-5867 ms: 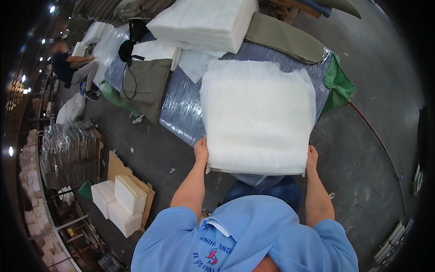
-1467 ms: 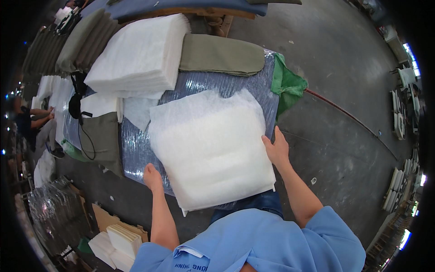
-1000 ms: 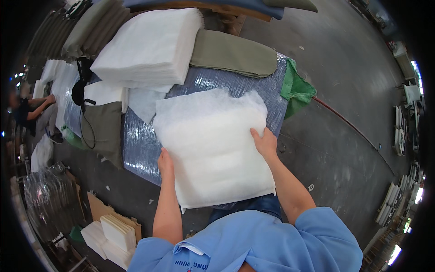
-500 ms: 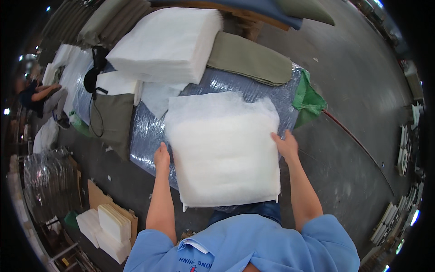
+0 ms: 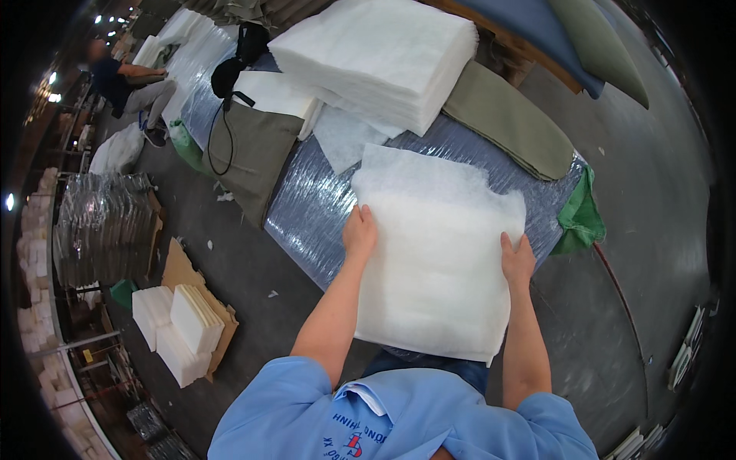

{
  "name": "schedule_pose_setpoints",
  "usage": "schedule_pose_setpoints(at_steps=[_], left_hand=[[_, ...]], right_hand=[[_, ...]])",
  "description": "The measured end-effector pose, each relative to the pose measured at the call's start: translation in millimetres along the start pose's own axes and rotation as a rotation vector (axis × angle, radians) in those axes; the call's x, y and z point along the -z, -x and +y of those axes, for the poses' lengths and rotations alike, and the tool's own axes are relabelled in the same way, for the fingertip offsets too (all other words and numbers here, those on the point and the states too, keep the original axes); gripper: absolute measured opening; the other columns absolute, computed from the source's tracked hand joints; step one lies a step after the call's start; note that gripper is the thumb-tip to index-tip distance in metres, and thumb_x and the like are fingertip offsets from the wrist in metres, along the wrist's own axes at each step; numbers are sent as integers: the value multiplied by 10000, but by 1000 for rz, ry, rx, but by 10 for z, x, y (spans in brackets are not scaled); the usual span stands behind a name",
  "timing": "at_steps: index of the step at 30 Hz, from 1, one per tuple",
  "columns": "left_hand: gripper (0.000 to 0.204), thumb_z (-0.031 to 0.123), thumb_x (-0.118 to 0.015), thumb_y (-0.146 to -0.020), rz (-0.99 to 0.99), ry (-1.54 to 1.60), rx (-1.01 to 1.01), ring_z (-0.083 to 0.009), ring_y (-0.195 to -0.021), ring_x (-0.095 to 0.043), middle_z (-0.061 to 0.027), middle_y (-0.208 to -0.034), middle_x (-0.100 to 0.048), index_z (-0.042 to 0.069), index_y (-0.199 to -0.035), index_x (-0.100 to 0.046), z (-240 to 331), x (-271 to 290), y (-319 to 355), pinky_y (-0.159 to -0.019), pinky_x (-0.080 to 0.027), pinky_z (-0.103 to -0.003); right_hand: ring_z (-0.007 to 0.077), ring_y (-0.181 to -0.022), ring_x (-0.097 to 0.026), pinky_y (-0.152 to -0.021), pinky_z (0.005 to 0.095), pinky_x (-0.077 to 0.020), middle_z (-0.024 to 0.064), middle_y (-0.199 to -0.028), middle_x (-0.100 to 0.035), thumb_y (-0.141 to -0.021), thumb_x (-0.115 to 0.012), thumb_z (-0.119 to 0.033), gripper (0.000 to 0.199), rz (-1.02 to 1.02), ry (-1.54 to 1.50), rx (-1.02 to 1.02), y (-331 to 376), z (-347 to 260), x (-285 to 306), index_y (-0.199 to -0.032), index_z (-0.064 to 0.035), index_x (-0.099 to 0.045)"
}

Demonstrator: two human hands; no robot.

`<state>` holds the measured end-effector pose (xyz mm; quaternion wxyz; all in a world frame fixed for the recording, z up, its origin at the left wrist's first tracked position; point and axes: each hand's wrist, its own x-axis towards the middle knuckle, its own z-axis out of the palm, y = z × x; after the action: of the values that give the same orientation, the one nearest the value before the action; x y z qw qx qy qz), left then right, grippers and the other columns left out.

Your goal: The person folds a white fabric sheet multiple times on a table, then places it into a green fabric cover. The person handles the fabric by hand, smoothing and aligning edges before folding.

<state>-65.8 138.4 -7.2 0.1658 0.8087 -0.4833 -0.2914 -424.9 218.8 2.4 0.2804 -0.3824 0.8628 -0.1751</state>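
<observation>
the white wadding sheet [image 5: 437, 261] lies flat on the shiny wrapped table [image 5: 314, 207], its long axis running away from the person — near edge overhanging the table's front. the left hand [image 5: 359, 234] grips its left edge, the right hand [image 5: 517, 261] its right edge — hands well apart. a stack of white pads [image 5: 376, 54] sits beyond.

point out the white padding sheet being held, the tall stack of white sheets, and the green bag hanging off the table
white padding sheet [image 5: 437, 261], head view, middle of its flat top
stack of white sheets [image 5: 376, 57], head view, top face of the pile
green bag [image 5: 580, 216], head view, bunched part at the table's right corner
</observation>
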Motion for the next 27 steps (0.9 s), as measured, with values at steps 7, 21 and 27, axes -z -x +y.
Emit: schedule_pose_setpoints(at_steps=[7,21,27], left_hand=[[793,605,-324,-1082,9,-54,195,-535,-1162,-648,-327,-1175,-717,-62,-1124,-752,-61,-92,-388,-1010,-501,-570],[670,508,-468,-1068,-119,-216,81,-468,-1225,-650,-308,-1276,-696,-90,-1262,-700,-83,473,-554,-1068,-490,-456],[605,467,-458,-1092,-211,185,131,-450,-1274,-625,-260,-1330,-688,-53,-1293,-692,-517,416,-131,-1083,-474,-485]], right_hand=[[454,-1248,-633,-1061,493,-467,304,-1270,-694,-957,-508,-777,887,-149,-68,-241,-397,51,10,-1193,50,-724],[362,-1430,-510,-1211,448,-350,224,-1542,-547,-1037,-382,-756,922,-286,-731,-484,-470,517,503,-1475,32,-573],[356,-1453,-497,-1200,412,-360,232,-1528,-567,-1077,-451,-627,795,-249,-608,-248,40,490,374,-1490,45,-552]])
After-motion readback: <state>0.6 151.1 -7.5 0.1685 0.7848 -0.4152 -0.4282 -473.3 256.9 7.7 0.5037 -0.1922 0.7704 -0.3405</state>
